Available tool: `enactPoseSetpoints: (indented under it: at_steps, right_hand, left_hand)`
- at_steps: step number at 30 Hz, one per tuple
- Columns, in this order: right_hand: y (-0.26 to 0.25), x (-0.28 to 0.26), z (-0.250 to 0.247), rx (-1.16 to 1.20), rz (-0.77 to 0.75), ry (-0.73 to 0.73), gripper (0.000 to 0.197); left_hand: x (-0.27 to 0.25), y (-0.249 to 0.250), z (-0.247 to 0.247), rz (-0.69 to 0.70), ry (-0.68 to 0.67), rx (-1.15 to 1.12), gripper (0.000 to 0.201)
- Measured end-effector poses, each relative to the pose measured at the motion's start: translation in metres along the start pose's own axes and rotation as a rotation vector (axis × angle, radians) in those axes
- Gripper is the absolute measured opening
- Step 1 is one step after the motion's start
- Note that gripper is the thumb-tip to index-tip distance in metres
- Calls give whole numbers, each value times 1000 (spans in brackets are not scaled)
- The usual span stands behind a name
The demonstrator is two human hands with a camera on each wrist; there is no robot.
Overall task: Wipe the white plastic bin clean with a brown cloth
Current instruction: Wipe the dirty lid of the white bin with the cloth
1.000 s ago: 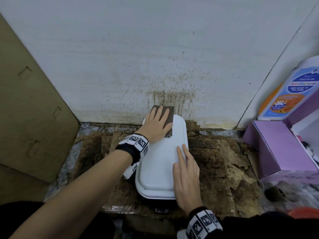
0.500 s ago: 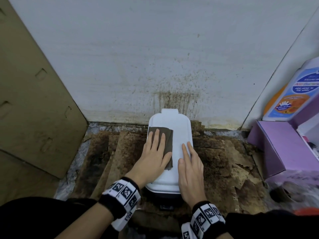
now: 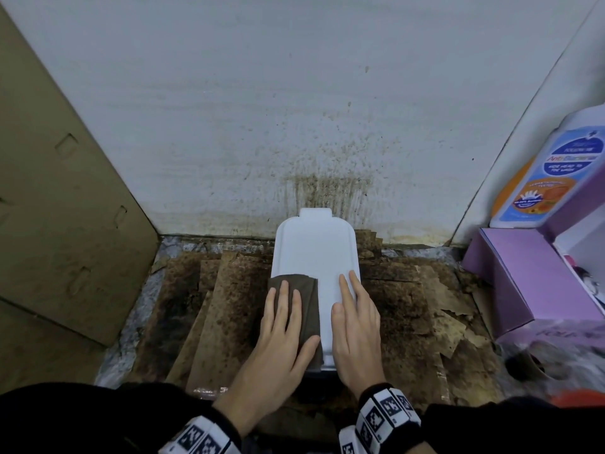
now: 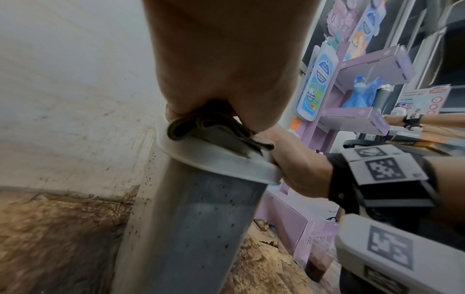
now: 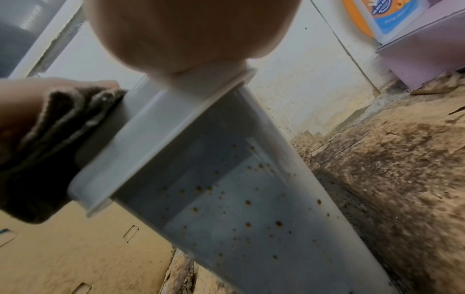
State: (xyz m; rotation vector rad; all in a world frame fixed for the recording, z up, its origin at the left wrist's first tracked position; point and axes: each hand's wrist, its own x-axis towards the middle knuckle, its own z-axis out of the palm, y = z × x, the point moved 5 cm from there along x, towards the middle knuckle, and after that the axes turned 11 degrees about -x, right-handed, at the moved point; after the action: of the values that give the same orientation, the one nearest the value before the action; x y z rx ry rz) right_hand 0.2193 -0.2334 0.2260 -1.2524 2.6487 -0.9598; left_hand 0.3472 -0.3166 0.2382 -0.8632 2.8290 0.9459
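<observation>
Left hand (image 3: 281, 332) flat, fingers straight and together, pressing the cloth (image 3: 302, 299) on the near left of the bin (image 3: 316, 247) lid. Right hand (image 3: 355, 329) flat too, fingers straight, resting on the lid's right side, holding nothing. Since the earlier frame the left hand and cloth slid nearer along the lid; right hand barely moved. Bin stands on stained cardboard (image 3: 402, 309) by the spattered wall (image 3: 294, 93). Far right, bottle (image 3: 537, 172) label: "Anti-Bacterial" partly readable.

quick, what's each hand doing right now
Left hand: open, flat fingers pressing the brown cloth onto the white bin's lid.
Right hand: open, flat on the lid, holding nothing.
</observation>
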Motion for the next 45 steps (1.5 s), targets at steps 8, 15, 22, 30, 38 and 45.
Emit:
enactPoseSetpoints:
  at_steps: [8,15,22,30,38,45]
  right_hand:
    - [2,2,1,7,5,16,59]
    - [2,2,1,13,6,8,58]
    - [1,2,1,9,-2,6,57]
    - [0,0,-1,-10,-17,19,59]
    - [0,0,0,-22,-23,12,59]
    - [-1,0,0,-28,-17,25,58]
  left_hand:
    - [19,-4,-6,9,-13,-41,76]
    - [69,-8,-32,9,-69,-168,79]
    - [89,-10,-43,23,-56,-189,78]
    - [56,-9,-24,44,13,-123,79]
    - [7,-2,-5,45,52,-61,78]
    - [-2,8,-6,5,70,-161,78]
